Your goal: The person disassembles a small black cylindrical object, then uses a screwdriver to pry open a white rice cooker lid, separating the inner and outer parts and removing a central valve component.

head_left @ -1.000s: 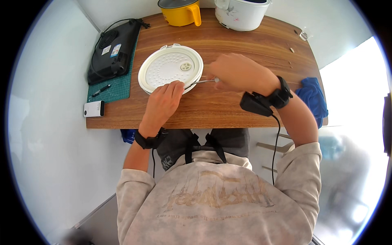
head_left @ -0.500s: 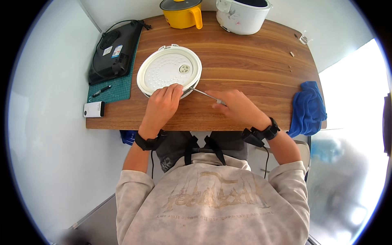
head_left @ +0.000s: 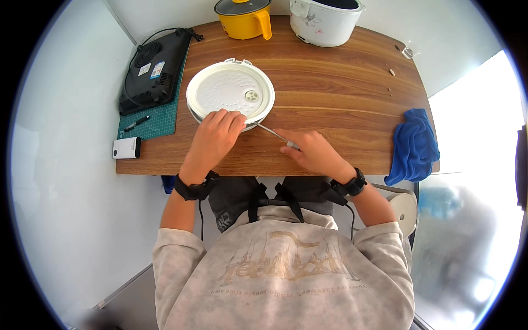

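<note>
A round white rice cooker lid [head_left: 223, 91] lies on the wooden table in front of me, its dimpled inner side up, with a small round vent near its right side. My left hand [head_left: 217, 135] grips the lid's near rim with bent fingers over the edge; the thumb is hidden. My right hand [head_left: 313, 149] is closed around the pale handle of a screwdriver [head_left: 269, 130]. Its thin metal shaft slants up to the left, and the tip meets the near right side of the rim, beside my left fingertips. Whether the tip sits in a gap there, I cannot tell.
At the back stand a yellow pot [head_left: 242, 21] and a white rice cooker body [head_left: 324, 23]. To the left, a black appliance [head_left: 157, 71] with its cord and a pen [head_left: 136, 123] rest on a green mat [head_left: 159, 124], near a white power bank [head_left: 126, 148]. A blue cloth [head_left: 415, 147] hangs over the right edge.
The lid has shifted slightly right, its near side tipped up a little more. My right hand has moved slightly left and down with the screwdriver, whose tip stays at the rim.
</note>
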Demonstrator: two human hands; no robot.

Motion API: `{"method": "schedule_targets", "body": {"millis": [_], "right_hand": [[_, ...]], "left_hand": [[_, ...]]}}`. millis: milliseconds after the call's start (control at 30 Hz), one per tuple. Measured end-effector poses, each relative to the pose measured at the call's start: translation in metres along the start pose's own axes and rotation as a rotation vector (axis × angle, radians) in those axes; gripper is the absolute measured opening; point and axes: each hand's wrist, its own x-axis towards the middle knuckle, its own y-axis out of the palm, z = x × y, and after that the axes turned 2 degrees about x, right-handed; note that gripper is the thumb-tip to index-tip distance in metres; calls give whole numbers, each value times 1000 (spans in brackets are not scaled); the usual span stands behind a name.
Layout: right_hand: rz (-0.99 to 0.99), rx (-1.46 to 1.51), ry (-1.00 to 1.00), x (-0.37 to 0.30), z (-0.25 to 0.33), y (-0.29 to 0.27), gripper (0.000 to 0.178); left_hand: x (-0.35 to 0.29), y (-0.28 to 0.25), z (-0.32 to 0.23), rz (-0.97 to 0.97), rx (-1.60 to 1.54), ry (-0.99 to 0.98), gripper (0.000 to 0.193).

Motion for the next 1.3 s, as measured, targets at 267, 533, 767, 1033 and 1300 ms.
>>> {"method": "schedule_targets", "body": {"millis": [267,533,767,1033,1300], "right_hand": [[29,-383,-52,10,30,-27,41],[45,-487,-49,8,56,-52,33],[114,-247,-82,-3,62,-82,29],[62,-374,198,-5,56,-101,29],[12,-336,79,-5,53,-90,29]], "left_hand": [[-5,1,5,8,-75,12,21],[-7,-11,6,-67,-181,-46,21],[-16,-15,10,-98,-316,-203,25],[-18,-21,14,-94,-326,-216,32],[-20,-21,16,-84,-342,-230,32]]}}
